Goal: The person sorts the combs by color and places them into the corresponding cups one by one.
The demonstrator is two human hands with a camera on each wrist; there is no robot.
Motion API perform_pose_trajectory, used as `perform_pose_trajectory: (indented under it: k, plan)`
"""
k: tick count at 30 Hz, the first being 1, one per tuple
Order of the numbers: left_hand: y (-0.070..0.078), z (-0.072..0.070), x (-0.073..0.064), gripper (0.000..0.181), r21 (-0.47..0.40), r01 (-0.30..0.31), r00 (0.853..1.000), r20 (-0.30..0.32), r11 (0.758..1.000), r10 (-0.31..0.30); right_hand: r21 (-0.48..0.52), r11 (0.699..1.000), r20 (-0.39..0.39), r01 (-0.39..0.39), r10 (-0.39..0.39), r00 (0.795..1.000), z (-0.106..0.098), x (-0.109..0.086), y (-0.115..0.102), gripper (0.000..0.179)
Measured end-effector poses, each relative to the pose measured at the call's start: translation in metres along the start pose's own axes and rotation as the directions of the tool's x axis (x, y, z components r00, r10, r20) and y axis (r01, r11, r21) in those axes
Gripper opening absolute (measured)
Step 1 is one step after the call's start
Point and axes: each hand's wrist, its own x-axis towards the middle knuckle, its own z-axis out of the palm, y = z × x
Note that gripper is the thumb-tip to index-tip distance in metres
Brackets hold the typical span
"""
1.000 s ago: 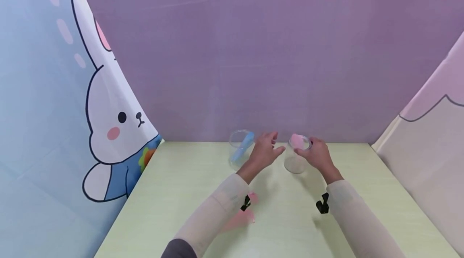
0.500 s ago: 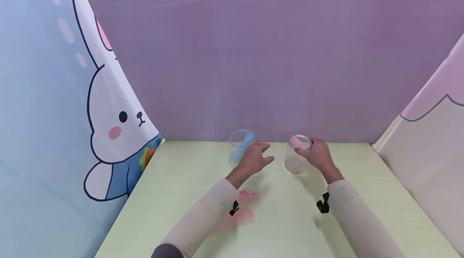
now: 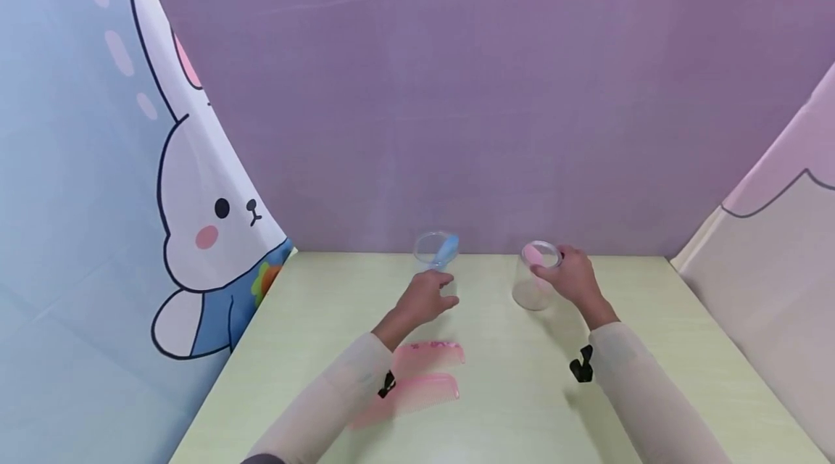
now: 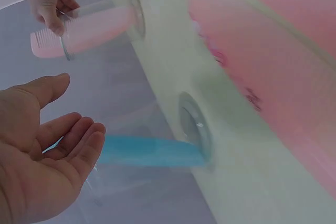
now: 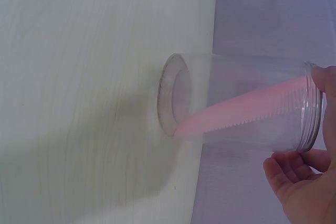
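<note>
Tabletop (image 3: 509, 391), pale green. Two clear jars near its far edge, apart from each other, one left of middle, one right.

Right hand (image 3: 570, 275): holding the right jar (image 3: 524, 286) at the rim, thumb on the near side. Jar upright or nearly so. Inside it, a pink comb (image 5: 247, 103) leaning at a slant from base to rim, teeth visible through the wall.

Left hand (image 3: 420, 299): just in front of the left jar (image 3: 422, 261), holding nothing. Fingers loosely bent, thumb well apart from them, gap wide. Contact with the jar: cannot tell. That jar stands upright; a blue item (image 3: 446, 250) leans in it, top end at the rim, teeth not made out.

Closer to the near edge, left of middle: a patterned comb (image 3: 433, 354) and a plain comb (image 3: 427, 389), both pink, lying one nearer than the other, partly hidden by the left sleeve (image 3: 333, 391).
</note>
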Motion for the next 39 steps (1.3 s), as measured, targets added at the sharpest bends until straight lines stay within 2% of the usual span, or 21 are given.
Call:
perform_pose_trajectory:
  k: [7, 14, 18, 23, 31, 35, 39]
  plan:
    - [-0.021, 0.0, -0.015, 0.029, 0.012, 0.036, 0.999, 0.013, 0.999, -0.036, 0.008, 1.0, 0.004, -0.01, 0.01, 1.0, -0.001, 0.0, 0.002, 0.06]
    - [-0.034, -0.003, -0.028, 0.02, 0.022, 0.013, 0.999, 0.041, 1.0, -0.014, 0.012, 1.0, 0.007, -0.017, 0.017, 1.0, 0.001, -0.001, 0.001, 0.06]
    - [-0.044, -0.006, -0.038, 0.021, 0.027, 0.027, 0.997, 0.069, 0.999, -0.029, 0.018, 1.0, 0.002, -0.016, 0.016, 1.0, 0.001, -0.001, 0.0, 0.062]
    - [-0.056, -0.009, -0.052, 0.032, 0.048, 0.09, 0.987, 0.126, 0.995, -0.096, 0.021, 1.0, 0.003, -0.008, 0.008, 1.0, 0.0, 0.0, 0.001, 0.062]
    - [-0.068, -0.012, -0.077, 0.04, 0.118, 0.139, 0.968, 0.193, 0.983, -0.16, 0.016, 1.0, 0.017, -0.017, 0.016, 1.0, 0.0, -0.001, 0.0, 0.063]
    - [-0.073, -0.011, -0.087, 0.034, 0.169, 0.124, 0.966, 0.204, 0.978, -0.158, 0.022, 0.999, 0.027, -0.025, 0.024, 0.999, 0.001, -0.001, 0.0, 0.064]
    - [-0.076, -0.01, -0.094, 0.02, 0.176, 0.111, 0.961, 0.23, 0.978, -0.151, 0.015, 1.0, 0.02, -0.02, 0.02, 1.0, 0.001, 0.0, 0.002, 0.063]
